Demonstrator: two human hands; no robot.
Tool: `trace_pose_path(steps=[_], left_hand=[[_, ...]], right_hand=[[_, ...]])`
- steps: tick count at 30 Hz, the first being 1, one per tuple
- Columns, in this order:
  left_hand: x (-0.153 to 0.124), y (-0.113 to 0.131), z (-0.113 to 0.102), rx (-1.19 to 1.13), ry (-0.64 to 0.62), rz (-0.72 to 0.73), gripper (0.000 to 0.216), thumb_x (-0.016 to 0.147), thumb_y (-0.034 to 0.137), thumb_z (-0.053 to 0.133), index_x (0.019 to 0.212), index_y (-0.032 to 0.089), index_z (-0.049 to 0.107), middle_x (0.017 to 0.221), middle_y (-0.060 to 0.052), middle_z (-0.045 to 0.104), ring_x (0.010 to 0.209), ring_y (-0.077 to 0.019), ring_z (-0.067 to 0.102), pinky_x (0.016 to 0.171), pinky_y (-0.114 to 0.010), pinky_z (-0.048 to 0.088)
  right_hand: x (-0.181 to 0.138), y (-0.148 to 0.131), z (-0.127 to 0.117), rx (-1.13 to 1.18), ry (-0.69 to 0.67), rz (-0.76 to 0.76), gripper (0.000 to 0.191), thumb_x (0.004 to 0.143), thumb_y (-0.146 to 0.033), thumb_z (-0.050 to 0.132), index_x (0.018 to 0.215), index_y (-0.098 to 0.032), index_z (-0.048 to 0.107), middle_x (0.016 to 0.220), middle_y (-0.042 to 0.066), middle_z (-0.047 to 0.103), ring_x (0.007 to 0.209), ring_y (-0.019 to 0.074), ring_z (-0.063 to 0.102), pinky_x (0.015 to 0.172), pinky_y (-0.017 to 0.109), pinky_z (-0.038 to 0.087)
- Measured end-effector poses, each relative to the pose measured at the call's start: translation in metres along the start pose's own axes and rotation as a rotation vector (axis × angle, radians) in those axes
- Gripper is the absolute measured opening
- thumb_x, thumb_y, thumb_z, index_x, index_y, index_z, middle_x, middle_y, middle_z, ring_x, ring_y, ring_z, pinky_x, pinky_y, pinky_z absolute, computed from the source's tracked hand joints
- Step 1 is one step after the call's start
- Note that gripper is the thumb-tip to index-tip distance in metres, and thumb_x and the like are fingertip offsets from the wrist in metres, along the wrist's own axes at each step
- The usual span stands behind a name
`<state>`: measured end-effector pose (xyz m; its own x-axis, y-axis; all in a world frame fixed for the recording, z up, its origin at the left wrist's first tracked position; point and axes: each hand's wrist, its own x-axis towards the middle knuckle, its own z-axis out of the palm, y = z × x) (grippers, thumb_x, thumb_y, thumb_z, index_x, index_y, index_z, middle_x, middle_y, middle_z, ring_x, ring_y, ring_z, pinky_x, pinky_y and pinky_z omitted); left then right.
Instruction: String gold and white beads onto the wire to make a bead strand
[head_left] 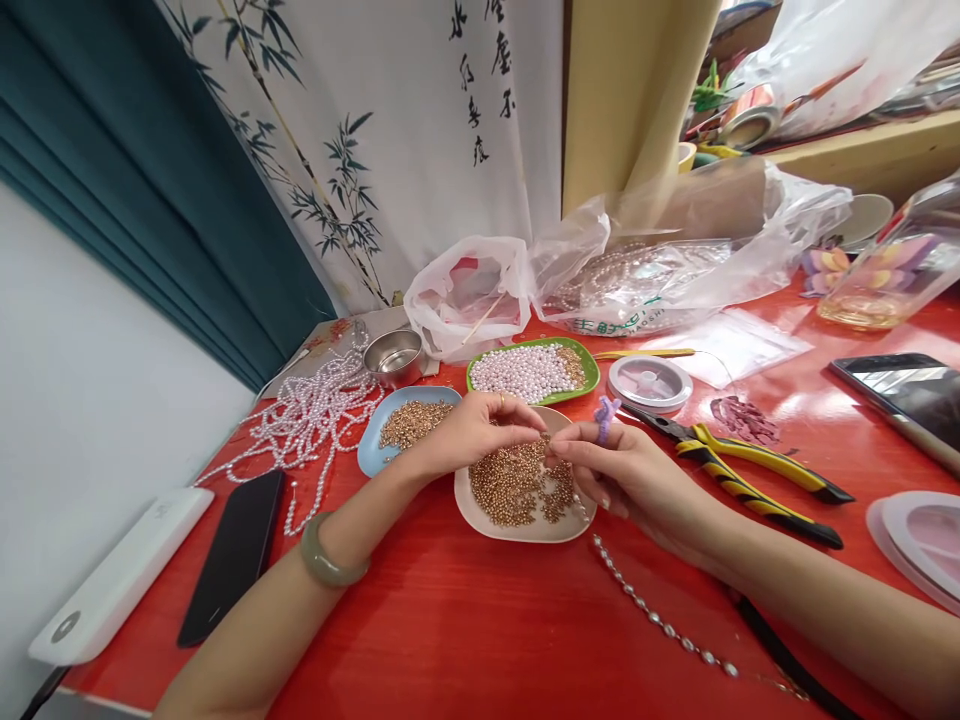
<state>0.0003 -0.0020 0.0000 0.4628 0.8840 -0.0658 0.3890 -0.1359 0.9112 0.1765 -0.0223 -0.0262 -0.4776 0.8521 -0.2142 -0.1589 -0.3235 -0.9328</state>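
Observation:
My left hand [480,432] hovers over a beige dish [480,515] of small gold beads, its fingertips pinched on something too small to name. My right hand [622,470] meets it from the right, fingers pinched on a thin beaded strand [652,615] that trails toward me across the red table [465,620]. A small purple clip-like piece [605,415] sticks up from my right hand. A jade bangle [326,560] circles my left wrist.
A blue dish [375,450] of gold beads, a green dish [585,365] of pink pearls, a steel cup [395,357], pearl strands [307,420], a thread spool [649,382], yellow pliers [757,475], two phones [232,555] [900,395], a white power bank [120,575], plastic bags [652,260].

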Motion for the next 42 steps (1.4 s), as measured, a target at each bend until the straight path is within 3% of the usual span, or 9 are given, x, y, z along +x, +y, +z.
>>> trace_pose_path(steps=[5, 10, 14, 18, 23, 28, 34, 42], left_hand=[[-0.002, -0.005, -0.002, 0.513, -0.126, 0.071, 0.015, 0.065, 0.024, 0.061, 0.079, 0.018, 0.066, 0.081, -0.003, 0.064, 0.078, -0.0171, 0.056, 0.071, -0.029, 0.040], [-0.002, -0.010, -0.001, 0.609, -0.169, 0.080, 0.011, 0.069, 0.023, 0.057, 0.075, 0.020, 0.065, 0.079, -0.002, 0.065, 0.079, -0.0168, 0.056, 0.072, -0.029, 0.039], [0.000, -0.008, -0.002, 0.434, -0.139, 0.028, 0.010, 0.069, 0.021, 0.057, 0.073, 0.017, 0.065, 0.080, -0.004, 0.065, 0.077, -0.0156, 0.056, 0.072, -0.028, 0.039], [0.002, -0.003, -0.001, 0.035, -0.069, -0.096, 0.010, 0.069, 0.019, 0.058, 0.074, 0.012, 0.064, 0.073, -0.005, 0.064, 0.067, -0.0123, 0.055, 0.066, -0.026, 0.040], [0.003, -0.005, 0.001, -0.333, -0.014, -0.131, 0.011, 0.067, 0.021, 0.062, 0.074, 0.014, 0.065, 0.071, -0.003, 0.062, 0.064, -0.0094, 0.052, 0.060, -0.023, 0.037], [0.004, -0.009, 0.004, -0.421, 0.040, -0.195, 0.014, 0.063, 0.025, 0.066, 0.074, 0.016, 0.066, 0.069, -0.001, 0.060, 0.059, -0.0067, 0.048, 0.048, -0.020, 0.030], [0.004, -0.006, 0.006, -0.479, 0.084, -0.206, 0.021, 0.057, 0.023, 0.070, 0.074, 0.014, 0.062, 0.073, -0.002, 0.059, 0.058, -0.0057, 0.048, 0.048, -0.019, 0.031], [0.004, -0.011, 0.006, -0.491, 0.035, -0.173, 0.017, 0.061, 0.024, 0.068, 0.072, 0.013, 0.061, 0.070, -0.001, 0.059, 0.060, -0.0066, 0.049, 0.049, -0.019, 0.034]], right_hand=[[0.000, -0.002, 0.001, 0.008, 0.017, 0.021, 0.013, 0.074, -0.027, 0.059, 0.066, -0.016, 0.058, 0.031, -0.008, 0.043, 0.027, 0.0012, 0.028, 0.030, 0.015, 0.015], [0.000, -0.002, 0.001, 0.018, 0.022, 0.039, 0.014, 0.074, -0.027, 0.060, 0.066, -0.015, 0.057, 0.032, -0.009, 0.042, 0.028, 0.0006, 0.028, 0.029, 0.013, 0.015], [0.000, -0.002, 0.001, 0.015, 0.008, 0.033, 0.015, 0.074, -0.028, 0.059, 0.066, -0.016, 0.057, 0.033, -0.008, 0.043, 0.028, 0.0005, 0.030, 0.029, 0.012, 0.017], [0.000, -0.002, 0.001, -0.018, -0.001, 0.025, 0.017, 0.075, -0.029, 0.058, 0.065, -0.015, 0.058, 0.033, -0.008, 0.043, 0.028, 0.0007, 0.031, 0.028, 0.012, 0.017], [0.000, -0.001, 0.001, -0.041, 0.019, 0.027, 0.015, 0.073, -0.027, 0.057, 0.063, -0.015, 0.056, 0.033, -0.006, 0.046, 0.026, 0.0013, 0.031, 0.027, 0.013, 0.018], [0.000, -0.003, 0.003, -0.051, 0.027, 0.030, 0.014, 0.072, -0.027, 0.057, 0.065, -0.015, 0.056, 0.034, -0.006, 0.046, 0.026, 0.0016, 0.031, 0.028, 0.014, 0.020], [-0.001, -0.006, 0.005, -0.061, 0.020, 0.030, 0.016, 0.073, -0.027, 0.056, 0.062, -0.016, 0.055, 0.034, -0.006, 0.046, 0.026, 0.0023, 0.030, 0.027, 0.015, 0.020], [0.000, -0.006, 0.004, -0.059, 0.015, 0.040, 0.017, 0.073, -0.025, 0.055, 0.060, -0.015, 0.055, 0.033, -0.005, 0.046, 0.026, 0.0020, 0.032, 0.028, 0.014, 0.021]])
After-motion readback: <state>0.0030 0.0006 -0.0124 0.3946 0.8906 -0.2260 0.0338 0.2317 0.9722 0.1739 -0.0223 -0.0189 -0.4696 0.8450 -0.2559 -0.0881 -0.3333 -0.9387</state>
